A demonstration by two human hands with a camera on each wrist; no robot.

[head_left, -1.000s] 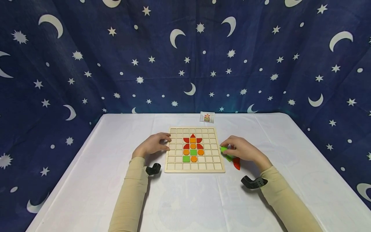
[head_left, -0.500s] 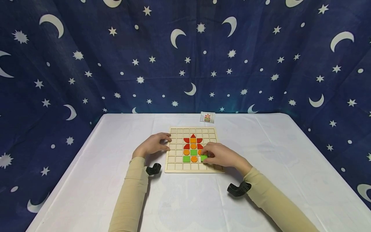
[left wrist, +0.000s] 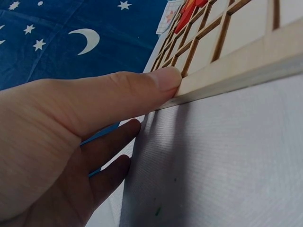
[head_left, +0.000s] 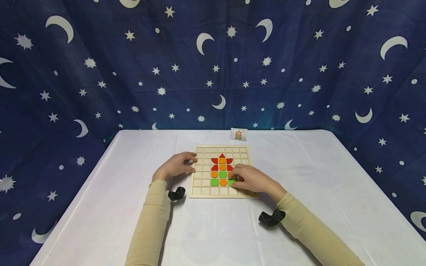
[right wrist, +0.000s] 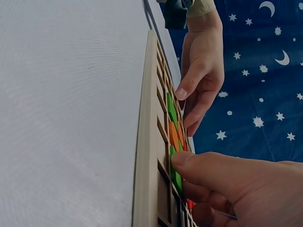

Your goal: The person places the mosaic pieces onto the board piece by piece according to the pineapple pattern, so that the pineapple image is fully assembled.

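A wooden grid board (head_left: 200, 190) lies on the table with red, orange and green tiles set in its middle cells. My right hand (head_left: 255, 178) is over the board's right half and pinches a green square tile (head_left: 231, 183), right of an orange round tile (head_left: 223, 182). In the right wrist view the thumb presses on that green tile (right wrist: 175, 177), which sits at its cell. At the board's left edge rests my left hand (head_left: 176, 165). Its thumb (left wrist: 165, 79) touches the frame in the left wrist view, the other fingers loosely extended beside the board.
A small card (head_left: 238, 134) with a printed grid pattern lies behind the board. The white-covered table (head_left: 213, 229) runs back to a dark blue curtain (head_left: 186, 74) with moons and stars. Loose tiles right of the board are hidden behind my right hand and arm.
My right hand has carried a green square tile from the loose pieces leftward onto the board, then slightly further left into the row beside the orange round tile. The left hand has stayed put.
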